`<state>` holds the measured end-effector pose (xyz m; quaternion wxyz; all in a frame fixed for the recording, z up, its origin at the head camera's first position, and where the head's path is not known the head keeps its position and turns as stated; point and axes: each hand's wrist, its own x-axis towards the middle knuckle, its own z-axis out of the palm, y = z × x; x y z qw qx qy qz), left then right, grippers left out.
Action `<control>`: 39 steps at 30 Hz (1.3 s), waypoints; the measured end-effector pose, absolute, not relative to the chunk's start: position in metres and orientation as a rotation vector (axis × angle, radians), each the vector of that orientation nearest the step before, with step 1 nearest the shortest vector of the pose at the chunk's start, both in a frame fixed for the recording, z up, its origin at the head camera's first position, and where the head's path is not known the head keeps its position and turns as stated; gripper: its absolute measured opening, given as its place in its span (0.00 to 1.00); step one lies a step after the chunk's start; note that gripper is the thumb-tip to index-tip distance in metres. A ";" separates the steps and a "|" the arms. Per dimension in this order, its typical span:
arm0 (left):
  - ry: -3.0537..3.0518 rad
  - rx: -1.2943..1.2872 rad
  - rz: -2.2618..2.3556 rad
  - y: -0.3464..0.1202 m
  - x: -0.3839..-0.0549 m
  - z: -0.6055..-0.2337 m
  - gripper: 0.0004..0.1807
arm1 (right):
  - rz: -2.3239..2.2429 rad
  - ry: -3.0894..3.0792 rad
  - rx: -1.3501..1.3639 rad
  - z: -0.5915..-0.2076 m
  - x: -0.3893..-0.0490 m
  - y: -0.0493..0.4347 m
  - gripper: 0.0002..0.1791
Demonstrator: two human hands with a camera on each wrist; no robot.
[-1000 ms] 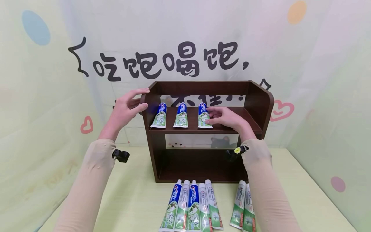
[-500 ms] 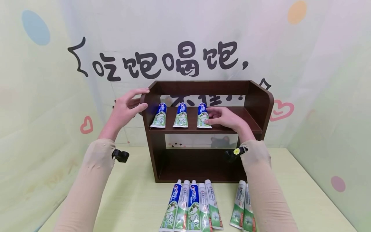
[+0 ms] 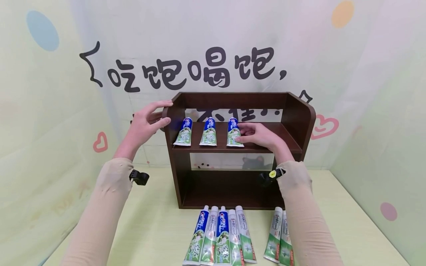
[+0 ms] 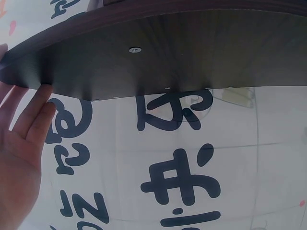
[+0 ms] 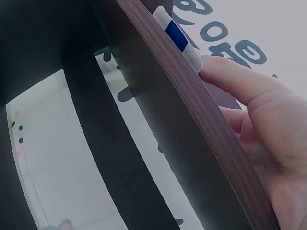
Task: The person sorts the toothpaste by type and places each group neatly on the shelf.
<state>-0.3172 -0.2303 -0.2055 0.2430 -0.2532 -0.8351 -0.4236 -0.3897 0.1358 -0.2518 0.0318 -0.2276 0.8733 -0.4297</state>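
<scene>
My left hand [image 3: 144, 122] rests against the left side panel [image 4: 158, 52] of a dark brown two-tier rack [image 3: 233, 150]. Its fingers touch the panel's outer face and upper edge, with the thumb near the front edge. On the upper shelf lie three blue-and-green toothpaste tubes, crimped ends forward: a left tube [image 3: 183, 133], a middle tube [image 3: 208, 133] and a right tube [image 3: 234, 133]. My right hand [image 3: 261, 136] touches the right tube's right side with thumb and forefinger. In the right wrist view, the thumb meets the crimped end [image 5: 177, 37]; its other fingers are partly hidden behind the shelf edge.
On the table [image 3: 146, 221] before the rack lies a row of toothpaste tubes, including a blue-and-green tube [image 3: 197, 236] and a silver-and-green tube [image 3: 246, 236]. Farther right, two silver-and-green tubes [image 3: 273, 234] lie partly behind the right sleeve. A printed curtain [image 3: 213, 37] hangs behind.
The right tube appears to have shifted very slightly left under my right hand. My left hand stays in place on the rack, and the other tubes have not moved.
</scene>
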 end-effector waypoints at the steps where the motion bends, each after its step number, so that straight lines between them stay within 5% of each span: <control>1: -2.281 -0.692 -1.157 -0.230 -0.317 -0.205 0.24 | -1.324 2.687 -0.700 -0.252 -0.390 0.136 0.39; 19: -2.265 -0.725 -1.155 -0.231 -0.319 -0.206 0.24 | -1.332 2.845 -0.712 -0.253 -0.387 0.135 0.35; 39: -2.262 -0.707 -1.155 -0.230 -0.318 -0.205 0.24 | -1.602 2.997 -1.069 -0.259 -0.314 0.118 0.29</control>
